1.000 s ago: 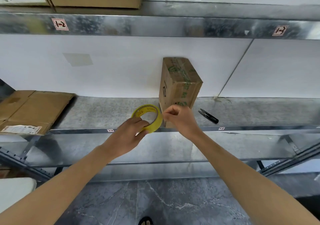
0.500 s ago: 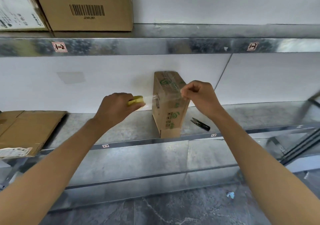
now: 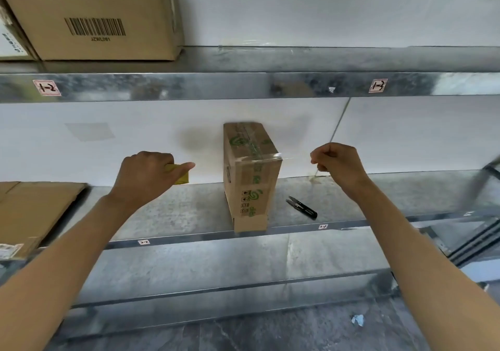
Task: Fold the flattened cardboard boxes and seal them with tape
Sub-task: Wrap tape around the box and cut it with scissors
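Hands have been pulled further apart. Tape roll [image 3: 180,177] is gripped by left hand [image 3: 146,177] left of box [image 3: 250,180]; tape strip [image 3: 293,158] is pinched by right hand [image 3: 338,164] right of box, stretched across its top front edge.

Two limbs only, both uncovered. Left forearm [image 3: 67,256]: long, slim, smooth, bare along all its visible length, widening toward the lower left corner of the view. Left hand [image 3: 146,177]: bare, broad across the back, knuckles in a rounded ridge. Right forearm [image 3: 422,242]: equally slim and bare, widening toward the lower right corner. Right hand [image 3: 338,165]: bare, knuckles rounded, wrist narrow.
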